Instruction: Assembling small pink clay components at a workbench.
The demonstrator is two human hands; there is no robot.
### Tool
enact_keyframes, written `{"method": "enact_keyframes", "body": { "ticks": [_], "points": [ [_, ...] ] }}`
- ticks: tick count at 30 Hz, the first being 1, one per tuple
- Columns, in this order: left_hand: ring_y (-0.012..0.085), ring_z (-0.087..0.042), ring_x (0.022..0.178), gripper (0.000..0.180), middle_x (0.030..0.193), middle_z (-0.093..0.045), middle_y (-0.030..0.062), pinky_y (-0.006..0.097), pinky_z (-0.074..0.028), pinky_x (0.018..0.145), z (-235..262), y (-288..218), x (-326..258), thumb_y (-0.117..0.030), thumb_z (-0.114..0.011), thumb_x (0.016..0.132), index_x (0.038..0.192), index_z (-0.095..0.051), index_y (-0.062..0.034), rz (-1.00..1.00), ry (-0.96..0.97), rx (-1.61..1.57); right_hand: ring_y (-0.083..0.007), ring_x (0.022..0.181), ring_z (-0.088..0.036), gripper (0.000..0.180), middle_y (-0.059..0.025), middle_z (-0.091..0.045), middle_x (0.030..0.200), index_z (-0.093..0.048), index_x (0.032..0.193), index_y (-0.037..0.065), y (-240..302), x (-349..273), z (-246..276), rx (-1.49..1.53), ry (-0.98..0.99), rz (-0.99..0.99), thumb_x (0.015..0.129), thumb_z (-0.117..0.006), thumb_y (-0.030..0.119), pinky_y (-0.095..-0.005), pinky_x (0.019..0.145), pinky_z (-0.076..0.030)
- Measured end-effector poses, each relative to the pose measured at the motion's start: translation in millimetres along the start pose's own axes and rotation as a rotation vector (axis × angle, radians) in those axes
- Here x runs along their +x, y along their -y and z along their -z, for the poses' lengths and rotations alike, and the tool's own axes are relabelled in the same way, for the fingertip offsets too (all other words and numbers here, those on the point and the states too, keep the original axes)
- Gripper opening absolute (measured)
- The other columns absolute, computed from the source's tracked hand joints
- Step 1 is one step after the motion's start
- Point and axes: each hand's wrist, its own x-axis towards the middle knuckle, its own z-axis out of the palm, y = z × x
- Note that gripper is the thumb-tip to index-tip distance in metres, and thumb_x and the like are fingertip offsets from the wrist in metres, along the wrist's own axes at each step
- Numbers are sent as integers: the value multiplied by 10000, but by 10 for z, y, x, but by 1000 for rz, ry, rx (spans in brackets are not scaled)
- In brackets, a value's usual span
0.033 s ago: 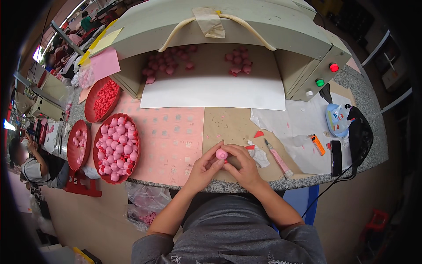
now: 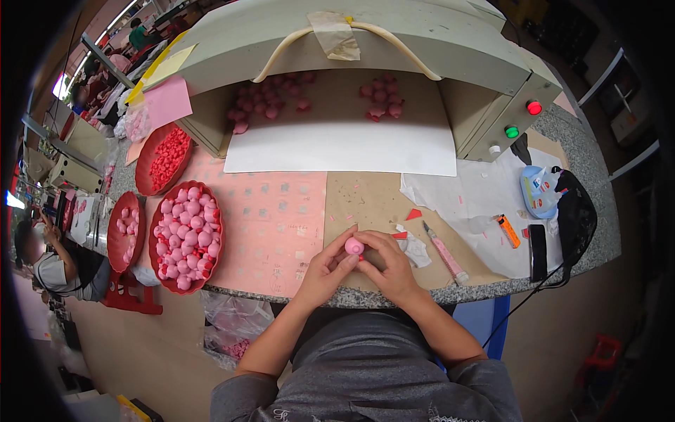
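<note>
A small round pink piece (image 2: 354, 246) is pinched between the fingertips of both my hands, just above the brown paper near the table's front edge. My left hand (image 2: 325, 271) grips it from the left and my right hand (image 2: 390, 266) from the right, with a bit of red showing under the fingers. To my left a red bowl (image 2: 160, 278) is heaped with several similar pink pieces.
A second red bowl (image 2: 145, 156) holds small red parts, and a third (image 2: 112, 243) holds a few pink pieces. A beige machine (image 2: 485, 105) with red and green buttons stands behind, pink pieces inside. A pink pen (image 2: 444, 253), orange lighter (image 2: 509, 231), black phone (image 2: 538, 252) lie right. A seated person (image 2: 49, 264) is at far left.
</note>
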Motion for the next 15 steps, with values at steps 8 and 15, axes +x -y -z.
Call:
{"method": "enact_keyframes", "body": {
  "ticks": [8, 15],
  "points": [
    [145, -505, 1138, 556, 1305, -471, 89, 270, -417, 953, 43, 40, -11, -56, -539, 924, 1423, -294, -28, -3, 16, -39, -270, 1016, -536, 431, -99, -539, 1083, -582, 1140, 44, -21, -13, -30, 4, -9, 12, 729, -709, 33, -336, 845, -463],
    [170, -482, 1180, 547, 1335, -444, 111, 290, -420, 968, 26, 41, -15, 21, -563, 884, 1385, -344, -1, -50, -4, -130, -295, 1036, -519, 492, -113, -533, 1105, -562, 1178, 54, 18, 11, -26, -87, -16, 54, 708, -708, 23, -370, 891, -431]
  ]
}}
